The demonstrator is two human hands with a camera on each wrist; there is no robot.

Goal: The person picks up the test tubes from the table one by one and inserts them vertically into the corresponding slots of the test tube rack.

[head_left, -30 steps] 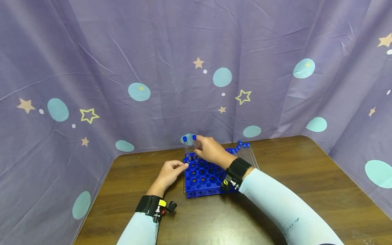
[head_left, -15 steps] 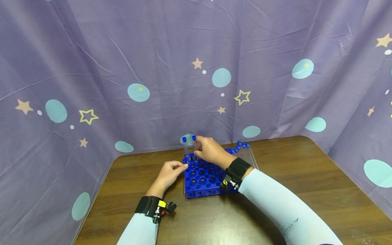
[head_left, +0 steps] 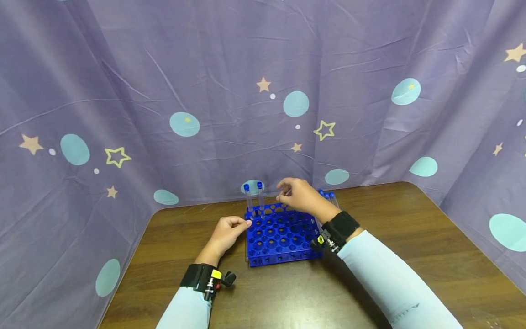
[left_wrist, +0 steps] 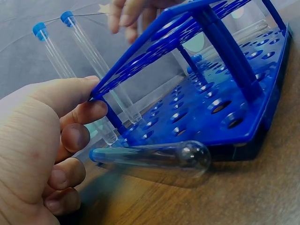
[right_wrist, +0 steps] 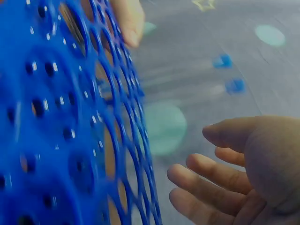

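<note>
A blue test tube rack (head_left: pixel 273 249) stands on the table. My left hand (head_left: pixel 228 232) pinches its top-layer corner between thumb and forefinger, as the left wrist view shows. Two clear test tubes with blue caps stand in holes at its far left: one test tube (head_left: pixel 249 201) at the corner, another test tube (head_left: pixel 260 196) just right of it. Over the rack's back right part, apart from the tubes, my right hand (head_left: pixel 302 196) hovers with loosely bent fingers and nothing in them. A capped test tube (left_wrist: pixel 145 158) lies beside the rack, under my left hand.
Several more blue-capped test tubes (head_left: pixel 334 199) lie to the right of the rack, partly hidden behind my right hand and wrist. The wooden table (head_left: pixel 279 297) reaches back to a purple curtain (head_left: pixel 230 151) close behind the rack.
My right hand has let go of the second test tube and moved right, away from it; the tube stays standing in the rack. My left hand has kept its place.
</note>
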